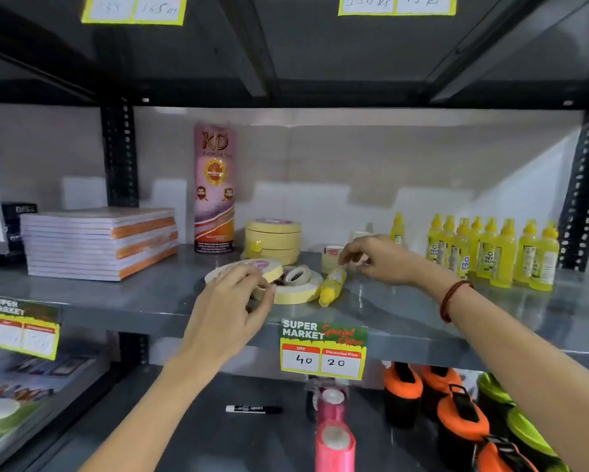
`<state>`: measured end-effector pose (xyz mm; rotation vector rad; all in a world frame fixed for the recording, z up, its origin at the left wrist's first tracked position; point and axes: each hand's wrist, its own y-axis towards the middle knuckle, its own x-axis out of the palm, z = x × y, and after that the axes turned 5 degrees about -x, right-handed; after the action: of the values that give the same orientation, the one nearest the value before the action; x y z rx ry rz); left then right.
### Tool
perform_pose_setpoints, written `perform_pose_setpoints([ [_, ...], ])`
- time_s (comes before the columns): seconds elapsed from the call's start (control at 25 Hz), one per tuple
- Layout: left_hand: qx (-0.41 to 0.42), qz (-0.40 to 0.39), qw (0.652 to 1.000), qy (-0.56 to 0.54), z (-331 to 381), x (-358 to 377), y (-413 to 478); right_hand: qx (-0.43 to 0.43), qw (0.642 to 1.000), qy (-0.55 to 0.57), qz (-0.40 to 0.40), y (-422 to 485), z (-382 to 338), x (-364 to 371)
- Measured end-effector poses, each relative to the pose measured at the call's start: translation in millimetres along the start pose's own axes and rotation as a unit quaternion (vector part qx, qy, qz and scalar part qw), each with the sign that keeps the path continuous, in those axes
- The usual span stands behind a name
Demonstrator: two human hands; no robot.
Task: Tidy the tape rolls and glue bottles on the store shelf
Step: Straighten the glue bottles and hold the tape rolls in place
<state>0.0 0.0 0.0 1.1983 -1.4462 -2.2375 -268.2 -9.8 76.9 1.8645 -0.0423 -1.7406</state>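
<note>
On the grey shelf [143,301], several cream tape rolls lie loose in a heap [296,284]. My left hand [232,301] rests on the heap, fingers curled around a flat wide tape roll [269,269]. Behind stands a neat stack of tape rolls [274,240]. A yellow glue bottle [334,286] lies on its side beside the heap. My right hand [374,257] reaches past it, fingertips pinching a small tape roll [354,262] next to another small roll [332,257]. Several upright yellow glue bottles [490,250] stand in rows at the right.
A tall pink KD tape tube [215,189] stands behind the heap. A stack of notebooks [102,243] fills the shelf's left. A price tag [323,349] hangs on the shelf edge. Below lie a marker [254,409], pink ribbon rolls [334,437] and orange and green items [456,403].
</note>
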Motion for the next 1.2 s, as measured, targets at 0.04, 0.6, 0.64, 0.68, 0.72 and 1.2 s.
perform_pose_setpoints([
  [0.04,0.015,0.030,0.999,0.009,-1,5,-3,0.002,0.999,-0.018,-0.038,3,-2,6],
  [0.6,0.024,0.072,0.994,0.077,-3,16,-15,-0.064,0.990,-0.099,-0.078,6,-15,22],
  [0.64,0.024,0.060,0.994,0.083,-6,14,-15,-0.054,0.991,-0.103,-0.067,5,-15,20],
  [0.68,0.031,0.053,0.994,0.094,-8,15,-15,-0.040,0.992,-0.104,-0.052,3,-12,20],
  [0.72,0.038,0.052,0.993,0.102,-11,15,-16,-0.016,0.994,-0.098,-0.040,2,-10,21],
  [1.2,0.047,0.111,0.990,0.078,-17,27,-17,0.347,0.924,0.057,0.151,-33,73,-3],
])
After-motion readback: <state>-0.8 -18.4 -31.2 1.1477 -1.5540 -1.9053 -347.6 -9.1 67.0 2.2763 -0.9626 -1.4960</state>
